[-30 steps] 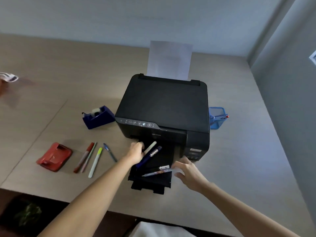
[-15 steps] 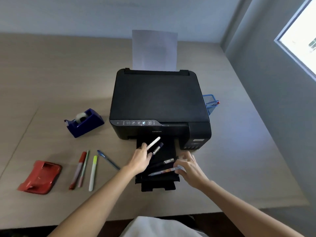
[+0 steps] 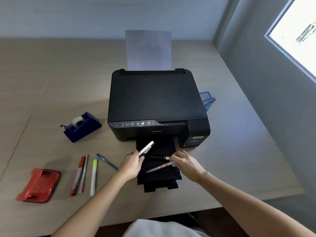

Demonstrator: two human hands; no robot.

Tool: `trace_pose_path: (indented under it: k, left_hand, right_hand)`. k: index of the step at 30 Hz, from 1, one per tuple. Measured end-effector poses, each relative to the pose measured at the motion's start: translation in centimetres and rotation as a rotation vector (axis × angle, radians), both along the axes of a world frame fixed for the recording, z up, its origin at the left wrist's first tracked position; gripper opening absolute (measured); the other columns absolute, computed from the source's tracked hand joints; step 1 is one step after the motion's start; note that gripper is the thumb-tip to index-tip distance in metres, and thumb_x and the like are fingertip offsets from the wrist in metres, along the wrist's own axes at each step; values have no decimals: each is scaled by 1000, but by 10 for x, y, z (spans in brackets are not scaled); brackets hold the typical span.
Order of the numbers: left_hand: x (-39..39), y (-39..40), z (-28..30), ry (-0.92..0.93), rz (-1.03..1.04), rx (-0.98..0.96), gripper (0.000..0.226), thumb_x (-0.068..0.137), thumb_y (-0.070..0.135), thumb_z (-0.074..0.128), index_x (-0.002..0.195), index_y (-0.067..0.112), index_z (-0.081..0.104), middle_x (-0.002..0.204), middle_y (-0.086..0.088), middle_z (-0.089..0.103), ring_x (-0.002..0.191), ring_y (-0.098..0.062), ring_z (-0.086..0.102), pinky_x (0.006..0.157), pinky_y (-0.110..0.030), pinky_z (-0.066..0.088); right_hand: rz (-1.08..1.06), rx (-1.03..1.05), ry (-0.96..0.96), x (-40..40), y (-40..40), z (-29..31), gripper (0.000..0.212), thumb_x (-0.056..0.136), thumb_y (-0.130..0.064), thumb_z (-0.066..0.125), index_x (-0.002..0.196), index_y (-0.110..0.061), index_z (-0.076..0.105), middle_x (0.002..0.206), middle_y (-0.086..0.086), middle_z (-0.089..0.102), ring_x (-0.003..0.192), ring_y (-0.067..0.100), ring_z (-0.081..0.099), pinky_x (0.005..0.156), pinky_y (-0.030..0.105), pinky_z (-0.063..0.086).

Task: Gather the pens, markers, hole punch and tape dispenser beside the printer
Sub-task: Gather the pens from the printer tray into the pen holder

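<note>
A black printer sits mid-table with its output tray extended. My left hand grips a white marker and a dark pen over the tray. My right hand pinches a light patterned pen, with a black pen lying on the tray by its fingertips. Left of the printer lie a blue pen, a yellow-tipped marker, a green marker and a red marker. A blue tape dispenser and a red hole punch stand further left.
A blue mesh pen holder stands at the printer's right side. A sheet of paper sticks up from the rear feed. The table's front edge runs close to my body; a wall and window are on the right.
The view has swung slightly left and down. My right hand has closed its fingers on the patterned pen. My left hand still holds the white marker and dark pen.
</note>
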State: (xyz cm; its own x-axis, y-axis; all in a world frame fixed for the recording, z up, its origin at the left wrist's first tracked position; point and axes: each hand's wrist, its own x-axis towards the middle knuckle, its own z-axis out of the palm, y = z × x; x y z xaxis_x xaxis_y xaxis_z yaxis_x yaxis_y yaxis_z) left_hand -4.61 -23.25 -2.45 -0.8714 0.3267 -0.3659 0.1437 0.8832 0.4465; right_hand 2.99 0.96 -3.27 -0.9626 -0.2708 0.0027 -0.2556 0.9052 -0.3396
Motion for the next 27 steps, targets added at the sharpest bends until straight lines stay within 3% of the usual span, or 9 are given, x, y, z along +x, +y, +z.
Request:
trace_pose_path:
  k: [4,8,12,14,17,20,23,27]
  left_hand:
    - [7,-14,5,-29,38,66,25,101,30,39,87,9,41,93,-16,63,90,-37,62,65,-37,39]
    - [16,-19,14,-67,75,105,26,100,31,39,80,14,38,71,3,47,72,-26,54,60,-34,32]
    - [20,-12,35,-75,77,124,31,100,30,41,71,21,34,66,6,45,63,-16,47,54,-30,32]
    - [21,-7,53,-91,51,125,34,100,31,41,68,23,31,63,6,44,58,-11,44,53,-26,31]
    - [11,4,89,-159,-7,149,31,99,34,40,73,18,46,65,6,55,57,-7,49,57,-24,38]
    - [-12,26,135,-295,-22,277,31,99,33,41,82,12,56,71,2,63,62,-6,63,64,-24,50]
    - [-44,68,174,-284,-34,344,30,100,31,42,84,13,58,73,1,63,59,-10,64,57,-25,51]
    - [-91,150,199,-209,-80,264,30,100,34,39,92,12,57,77,1,60,54,-8,51,55,-23,42]
  right_hand:
    - [-91,-2,44,13,6,-5,13,88,-7,64,97,-15,59,91,5,57,72,25,54,52,33,52]
    - [-160,-187,-6,19,14,-10,8,92,-7,60,99,-8,63,95,11,59,68,29,59,61,40,56]
    - [-242,-368,-10,15,20,1,12,92,-10,61,93,-1,68,85,14,63,69,33,59,66,43,53]
    - [-244,-442,1,14,26,17,11,91,-11,63,95,-4,72,85,11,68,70,27,63,67,34,55]
    - [-201,-500,3,16,50,49,14,88,-15,66,100,-12,73,89,-2,74,75,6,67,70,8,48]
    - [-264,-556,22,13,96,87,14,85,-18,69,96,-25,75,72,-26,66,60,-6,61,59,3,43]
    - [-517,-702,104,-6,157,113,32,81,-7,73,87,-39,74,57,-12,69,49,0,60,54,12,49]
    - [-787,-775,223,-54,230,130,13,85,-8,70,93,-12,78,55,7,68,42,-2,55,47,6,43]
